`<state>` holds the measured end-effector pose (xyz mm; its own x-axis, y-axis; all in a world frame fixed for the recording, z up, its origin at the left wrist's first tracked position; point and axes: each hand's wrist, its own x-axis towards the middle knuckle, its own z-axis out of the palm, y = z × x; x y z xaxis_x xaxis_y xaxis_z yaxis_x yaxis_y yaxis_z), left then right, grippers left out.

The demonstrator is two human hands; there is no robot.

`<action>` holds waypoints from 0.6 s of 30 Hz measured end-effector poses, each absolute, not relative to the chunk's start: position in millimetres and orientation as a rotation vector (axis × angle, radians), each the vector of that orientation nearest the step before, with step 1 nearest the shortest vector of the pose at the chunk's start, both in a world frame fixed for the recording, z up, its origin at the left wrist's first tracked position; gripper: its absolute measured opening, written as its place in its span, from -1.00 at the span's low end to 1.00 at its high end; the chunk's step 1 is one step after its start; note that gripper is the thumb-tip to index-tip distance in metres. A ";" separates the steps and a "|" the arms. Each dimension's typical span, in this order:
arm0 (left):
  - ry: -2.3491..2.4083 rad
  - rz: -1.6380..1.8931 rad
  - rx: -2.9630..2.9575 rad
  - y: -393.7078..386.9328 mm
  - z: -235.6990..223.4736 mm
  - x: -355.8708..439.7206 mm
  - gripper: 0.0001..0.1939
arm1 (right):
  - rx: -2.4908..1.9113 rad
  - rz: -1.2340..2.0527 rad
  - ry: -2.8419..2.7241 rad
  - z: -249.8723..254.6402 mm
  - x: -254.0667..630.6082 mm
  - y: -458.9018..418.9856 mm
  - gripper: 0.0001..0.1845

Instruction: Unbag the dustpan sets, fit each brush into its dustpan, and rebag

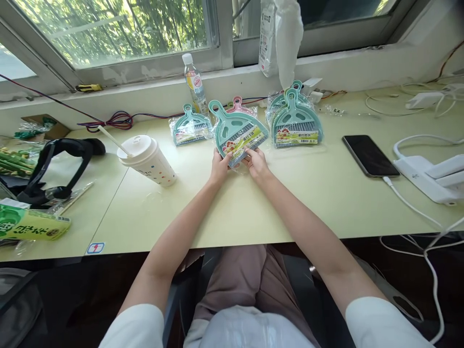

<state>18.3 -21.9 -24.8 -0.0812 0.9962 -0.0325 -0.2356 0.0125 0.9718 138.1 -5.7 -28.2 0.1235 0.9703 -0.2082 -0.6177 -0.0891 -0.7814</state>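
Between both my hands is a wrapped green dustpan and brush set (241, 130), tilted to the left, with a yellow-green label across its bristles. My left hand (220, 166) grips its lower left edge, and my right hand (256, 163) holds its lower right edge. Behind it a pink dustpan (237, 103) shows only in part. To the left lies another wrapped green dustpan set (191, 126). On the right, several more wrapped green sets (296, 123) stand bunched together.
A white lidded cup (148, 159) with a straw stands left, and a bottle (195, 84) behind. A phone (370, 155) on a cable lies right, beside a white router (431, 176). Black headgear (60, 164) and a green packet (32, 223) occupy the far left.
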 end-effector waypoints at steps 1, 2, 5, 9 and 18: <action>1.115 1.346 0.988 -21.8 -25.0 18.2 -0.52 | -0.899 1.429 -0.503 -27.7 137.8 -6.5 -0.86; 1.124 1.337 0.999 -21.6 -25.2 18.0 -0.52 | -0.897 1.432 -0.493 -27.0 137.4 -7.3 -0.86; 1.130 1.325 1.018 -19.5 -26.8 17.3 -0.53 | -0.920 1.443 -0.476 -23.2 137.2 -8.6 -0.86; 1.146 1.321 0.958 -12.5 -29.0 14.3 -0.54 | -1.030 1.503 -0.606 -11.7 148.5 -5.0 -0.90; 1.103 1.344 0.925 0.0 -22.0 -8.5 -0.41 | -1.459 0.880 -1.305 -6.2 186.0 9.7 -0.78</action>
